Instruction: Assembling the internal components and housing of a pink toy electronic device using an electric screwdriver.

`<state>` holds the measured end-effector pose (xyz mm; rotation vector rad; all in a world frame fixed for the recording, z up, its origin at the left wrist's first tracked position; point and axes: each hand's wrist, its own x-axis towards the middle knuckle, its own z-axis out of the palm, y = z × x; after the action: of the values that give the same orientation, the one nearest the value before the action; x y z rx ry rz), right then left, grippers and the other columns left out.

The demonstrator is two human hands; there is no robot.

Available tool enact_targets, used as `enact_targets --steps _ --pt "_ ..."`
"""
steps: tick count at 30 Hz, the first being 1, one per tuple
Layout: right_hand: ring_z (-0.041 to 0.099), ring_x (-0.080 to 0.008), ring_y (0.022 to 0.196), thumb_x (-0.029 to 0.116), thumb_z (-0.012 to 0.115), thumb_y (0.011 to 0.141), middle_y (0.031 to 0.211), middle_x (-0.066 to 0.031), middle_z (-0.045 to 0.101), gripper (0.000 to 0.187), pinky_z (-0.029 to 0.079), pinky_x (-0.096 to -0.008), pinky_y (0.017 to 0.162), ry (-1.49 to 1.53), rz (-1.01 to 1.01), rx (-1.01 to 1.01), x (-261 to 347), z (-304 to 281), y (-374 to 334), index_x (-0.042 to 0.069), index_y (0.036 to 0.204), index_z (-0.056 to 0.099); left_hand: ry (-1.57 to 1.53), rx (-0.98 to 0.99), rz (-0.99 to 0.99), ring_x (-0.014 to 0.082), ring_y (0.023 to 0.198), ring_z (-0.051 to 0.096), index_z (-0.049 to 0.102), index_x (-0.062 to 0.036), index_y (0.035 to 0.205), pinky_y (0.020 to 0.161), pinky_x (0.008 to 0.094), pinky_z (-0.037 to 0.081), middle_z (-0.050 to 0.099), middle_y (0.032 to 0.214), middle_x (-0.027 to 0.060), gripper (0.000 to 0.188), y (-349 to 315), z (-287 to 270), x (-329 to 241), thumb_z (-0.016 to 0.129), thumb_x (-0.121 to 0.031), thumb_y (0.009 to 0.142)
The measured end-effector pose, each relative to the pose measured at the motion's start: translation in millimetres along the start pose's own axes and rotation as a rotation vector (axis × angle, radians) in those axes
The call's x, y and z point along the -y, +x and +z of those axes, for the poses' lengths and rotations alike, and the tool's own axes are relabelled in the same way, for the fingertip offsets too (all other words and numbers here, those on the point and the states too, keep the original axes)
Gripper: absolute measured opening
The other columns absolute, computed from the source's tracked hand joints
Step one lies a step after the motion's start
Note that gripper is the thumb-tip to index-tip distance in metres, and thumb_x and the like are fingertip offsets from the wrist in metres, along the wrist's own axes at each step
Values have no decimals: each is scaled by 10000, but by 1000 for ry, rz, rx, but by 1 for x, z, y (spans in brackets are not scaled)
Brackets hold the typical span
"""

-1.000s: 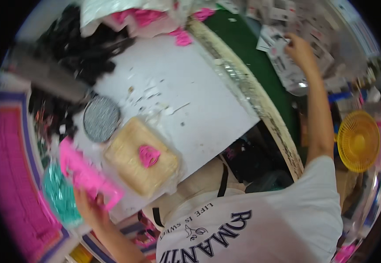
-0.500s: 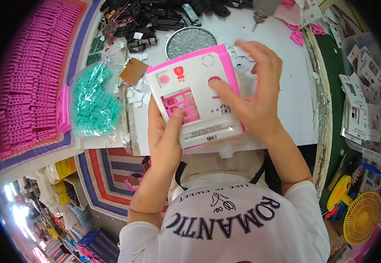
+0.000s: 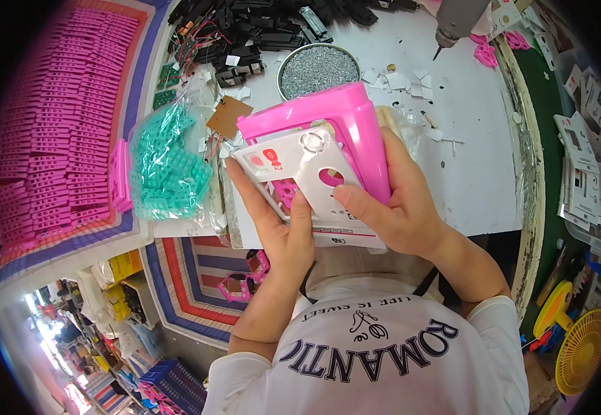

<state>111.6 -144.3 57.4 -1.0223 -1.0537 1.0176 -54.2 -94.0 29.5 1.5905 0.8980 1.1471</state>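
Over the near part of the table I hold a pink plastic toy casing (image 3: 314, 105) with rounded corners. A white front panel (image 3: 297, 159), with a round hole and a square window, leans on its face, and a gap shows between them at the top right. Pink keypad bars show through the window. My left hand (image 3: 283, 238) grips the panel's lower left, thumb on its face and index finger stretched along the edge. My right hand (image 3: 411, 214) is closed around the casing's right side, its thumb pressing near the round hole; its other fingers are partly hidden.
Behind the casing stands a round tin of small metal screws (image 3: 319, 71). An electric screwdriver (image 3: 452, 28) hangs at upper right. Black parts (image 3: 259, 31) heap at the back. Left are a bag of teal parts (image 3: 169, 166) and stacked pink parts (image 3: 72, 131). White panels (image 3: 580, 173) lie right.
The casing has tipped, showing its pink top side, and the white panel now stands apart from it at the top. My right hand has closed around the right side. The whole view has shifted slightly.
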Motion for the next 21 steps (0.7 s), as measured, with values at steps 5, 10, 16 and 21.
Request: enact_targets --steps 5,10,16,21 --pt "582 -114 1045 166 660 979 1178 -85 619 485 499 -277 877 118 74 -3 2 -1 0 -25 1365 437 95 74 -31 280 1464 307 -1 30 1606 1189 384 250 200 1631 225 812 0 -3 -8 524 -33 989" --pt "590 -122 1081 161 632 991 1223 -87 601 486 514 -296 915 294 123 -25 -2 1 -3 -22 1387 417 62 137 -99 256 1422 378 51 30 1607 1160 364 312 284 1604 213 742 3 -9 -20 487 -24 1010" --pt "603 -131 1120 92 675 958 1254 -95 603 542 518 -307 964 398 254 -31 -9 -2 -1 -16 1413 399 -88 8 -111 191 1342 482 264 23 1577 1105 319 390 409 1555 175 533 22 -19 -10 381 -60 1064" --pt "604 -165 1183 39 754 887 1297 -109 609 602 505 -332 1017 371 408 117 -13 -19 -20 -5 1400 443 -47 -117 -119 203 1367 464 260 13 1581 1113 317 380 375 1580 169 543 20 -15 -3 398 -56 1061"
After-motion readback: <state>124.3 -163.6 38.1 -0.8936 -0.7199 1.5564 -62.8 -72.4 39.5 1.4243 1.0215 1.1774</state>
